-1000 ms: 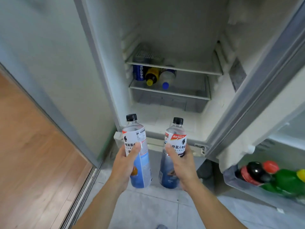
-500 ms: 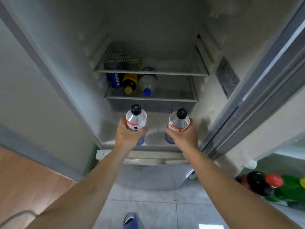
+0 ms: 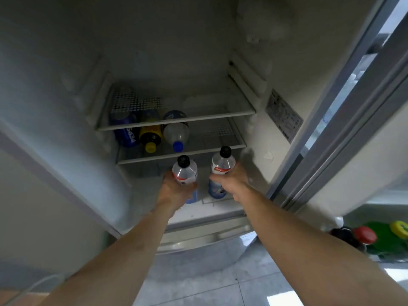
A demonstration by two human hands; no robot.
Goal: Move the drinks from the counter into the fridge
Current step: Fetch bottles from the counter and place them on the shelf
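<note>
Both my arms reach into the open fridge (image 3: 260, 133). My left hand (image 3: 174, 191) grips a clear bottle with a black cap (image 3: 184, 171) around its middle. My right hand (image 3: 231, 180) grips a second, matching black-capped bottle (image 3: 223, 163). Both bottles stand upright just above the fridge's bottom floor, in front of the lower shelf (image 3: 176, 154). On that shelf lie a blue Pepsi bottle (image 3: 125, 133), a yellow-capped bottle (image 3: 151, 134) and a blue-capped clear bottle (image 3: 176, 134).
An upper shelf (image 3: 176, 119) sits above the lying bottles. The fridge door (image 3: 364, 151) stands open at the right, its lower pocket holding red-capped (image 3: 364, 236) and green bottles (image 3: 384, 239). Grey floor tiles lie below.
Both hands have pushed the two bottles forward from outside the fridge into its lower compartment, and the camera has moved closer to the shelves.
</note>
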